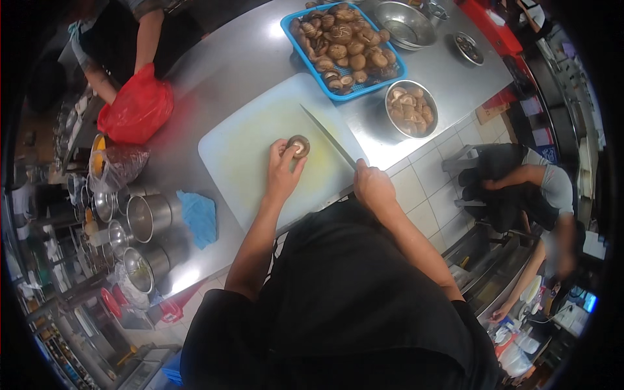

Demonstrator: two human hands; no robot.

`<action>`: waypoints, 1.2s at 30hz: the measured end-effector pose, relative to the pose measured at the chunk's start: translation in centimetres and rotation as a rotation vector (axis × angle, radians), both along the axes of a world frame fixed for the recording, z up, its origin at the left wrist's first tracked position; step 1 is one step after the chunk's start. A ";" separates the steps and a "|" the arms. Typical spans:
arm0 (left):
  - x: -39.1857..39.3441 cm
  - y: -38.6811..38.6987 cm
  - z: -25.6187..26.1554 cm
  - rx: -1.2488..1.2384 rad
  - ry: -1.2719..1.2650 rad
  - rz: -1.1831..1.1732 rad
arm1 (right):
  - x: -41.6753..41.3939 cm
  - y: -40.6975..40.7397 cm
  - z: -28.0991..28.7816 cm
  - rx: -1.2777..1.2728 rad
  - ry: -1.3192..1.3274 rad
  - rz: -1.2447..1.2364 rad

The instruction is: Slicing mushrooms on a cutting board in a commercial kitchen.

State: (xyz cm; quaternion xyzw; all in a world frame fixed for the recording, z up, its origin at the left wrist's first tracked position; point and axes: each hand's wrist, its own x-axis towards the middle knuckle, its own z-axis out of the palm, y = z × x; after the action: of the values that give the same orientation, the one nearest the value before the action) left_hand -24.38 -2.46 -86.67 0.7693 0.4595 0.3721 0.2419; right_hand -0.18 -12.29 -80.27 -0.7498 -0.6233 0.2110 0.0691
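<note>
Between the fingers of my left hand (284,168) is a brown mushroom (299,146), its pale underside facing up, over a white cutting board (239,151). My right hand (373,185) grips the handle of a kitchen knife (329,137) at the board's right edge. The blade points away from me, to the right of the mushroom and apart from it. Beyond the board, a blue plastic basket (358,93) is heaped with whole brown mushrooms (341,41). A round metal container (434,124) to its right holds cut mushroom pieces (410,109).
Metal bowls (404,24) and a small dish (469,48) stand at the far right. On the left are a blue cloth (199,217) and metal pots (146,219). One person handles a red plastic bag (139,107); another person (526,180) is at the right.
</note>
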 end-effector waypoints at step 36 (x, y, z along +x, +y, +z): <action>-0.6 0.8 1.0 0.054 -0.254 0.250 | -1.4 -2.6 0.0 0.054 -0.099 0.171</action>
State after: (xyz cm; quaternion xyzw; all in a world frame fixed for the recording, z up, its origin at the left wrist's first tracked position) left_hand -24.95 -1.70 -85.67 0.6591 0.5072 0.5058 0.2292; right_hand -1.59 -14.87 -80.26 -0.7012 -0.6932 0.1620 0.0401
